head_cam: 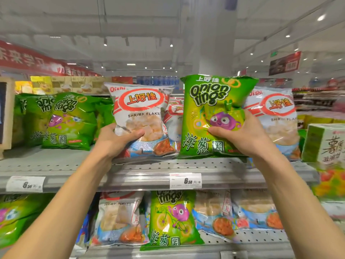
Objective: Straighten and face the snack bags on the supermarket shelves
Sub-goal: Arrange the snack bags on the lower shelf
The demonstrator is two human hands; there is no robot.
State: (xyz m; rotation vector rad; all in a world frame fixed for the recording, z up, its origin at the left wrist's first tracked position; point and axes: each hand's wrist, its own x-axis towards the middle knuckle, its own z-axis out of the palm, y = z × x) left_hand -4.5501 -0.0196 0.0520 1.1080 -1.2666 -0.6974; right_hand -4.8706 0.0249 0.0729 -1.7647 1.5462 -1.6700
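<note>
At the upper shelf (pixel 149 165) of a supermarket snack aisle, you hold two bags upright at once: your left hand (pixel 119 141) grips a white shrimp flakes bag (pixel 140 116) low on its left edge, thumb curled across the front, while your right hand (pixel 240 139) clasps a green onion rings bag (pixel 211 113) from its right side, thumb pressed on the printed face. Both bags stand at the shelf's front edge, faces outward, the green one set among white shrimp bags, with another white bag (pixel 278 116) just behind your right hand. The likely trouble: slick film slipping from a one-sided grip, or either bag tipping forward off the lip on release. The green bag may also belong with the onion rings stack (pixel 69 118) at far left, so leaving it here would break the facing.
</note>
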